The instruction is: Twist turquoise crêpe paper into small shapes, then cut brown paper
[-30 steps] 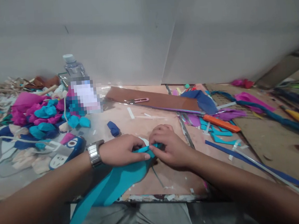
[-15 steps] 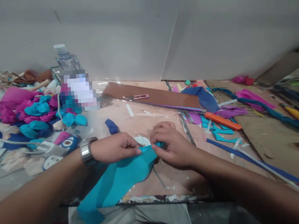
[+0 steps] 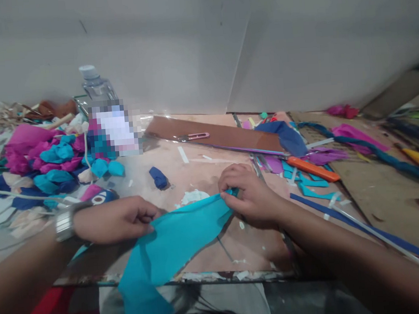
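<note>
A turquoise strip of crepe-like paper or fabric [image 3: 187, 238] stretches between my hands over the table's front edge, its lower end hanging down past that edge. My left hand [image 3: 118, 220], with a metal watch [image 3: 64, 222] on the wrist, pinches the strip's upper edge. At the strip's right end, my right hand [image 3: 246, 193] grips a gathered bit between thumb and fingers. Just behind the strip, a white patch [image 3: 195, 196] shows on the tabletop. A small dark blue rolled piece [image 3: 158, 178] lies beyond my left hand.
Pink, turquoise and blue bundles [image 3: 55, 162] are heaped at left, beside a clear bottle [image 3: 98, 88]. Pink-handled thread snips [image 3: 197, 136] rest on a brown sheet [image 3: 211, 136]. An orange cutter [image 3: 312, 169] and turquoise scraps [image 3: 311, 183] lie at right, near a cardboard sheet [image 3: 372, 197].
My left hand has slid left along the strip's upper edge, away from my right hand. More of the strip now spreads between them. My right hand has shifted slightly right and up.
</note>
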Motion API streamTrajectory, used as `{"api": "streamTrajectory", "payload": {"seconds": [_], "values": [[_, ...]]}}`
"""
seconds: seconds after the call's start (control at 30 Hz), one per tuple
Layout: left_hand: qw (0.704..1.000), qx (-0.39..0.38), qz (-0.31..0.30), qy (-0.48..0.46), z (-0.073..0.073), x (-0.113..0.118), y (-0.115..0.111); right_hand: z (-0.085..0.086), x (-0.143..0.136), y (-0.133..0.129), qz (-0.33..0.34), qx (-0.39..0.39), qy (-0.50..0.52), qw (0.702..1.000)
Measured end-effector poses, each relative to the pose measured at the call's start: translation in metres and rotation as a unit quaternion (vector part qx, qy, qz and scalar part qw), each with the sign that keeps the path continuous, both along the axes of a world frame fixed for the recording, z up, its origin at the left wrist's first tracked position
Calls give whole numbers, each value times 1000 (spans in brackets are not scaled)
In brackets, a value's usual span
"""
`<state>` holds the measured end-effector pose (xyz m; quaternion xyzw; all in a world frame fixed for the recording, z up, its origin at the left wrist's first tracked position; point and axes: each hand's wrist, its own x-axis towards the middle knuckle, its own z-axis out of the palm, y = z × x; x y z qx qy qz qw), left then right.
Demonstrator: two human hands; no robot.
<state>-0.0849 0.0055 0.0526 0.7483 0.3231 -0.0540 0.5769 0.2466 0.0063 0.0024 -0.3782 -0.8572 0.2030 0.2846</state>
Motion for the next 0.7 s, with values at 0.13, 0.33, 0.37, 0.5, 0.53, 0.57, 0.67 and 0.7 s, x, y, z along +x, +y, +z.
{"api": "streamTrajectory", "payload": {"seconds": [0.13,0.33,0.37,0.5,0.53,0.57,0.67,0.7], "values": [[991,-124,46,24,4,-22,-22,-6,2,4,1,-12,-3,1000],[989,-45,123,69,-8,-47,-61,-7,0,4,7,-11,-9,1000],[987,7,145,74,-11,-49,-67,-6,-1,3,8,-8,-11,1000],[970,183,130,88,-13,-44,-87,-6,-3,2,1,-5,-10,1000],[968,214,107,76,-12,-40,-90,-6,-3,2,0,-6,-6,1000],[964,241,90,72,-10,-35,-92,-5,-4,1,2,-7,-2,1000],[942,317,96,60,-5,-17,-92,-3,-7,-2,19,3,1,1000],[935,331,117,57,-4,-10,-89,-2,-9,-4,25,9,-1,1000]]}}
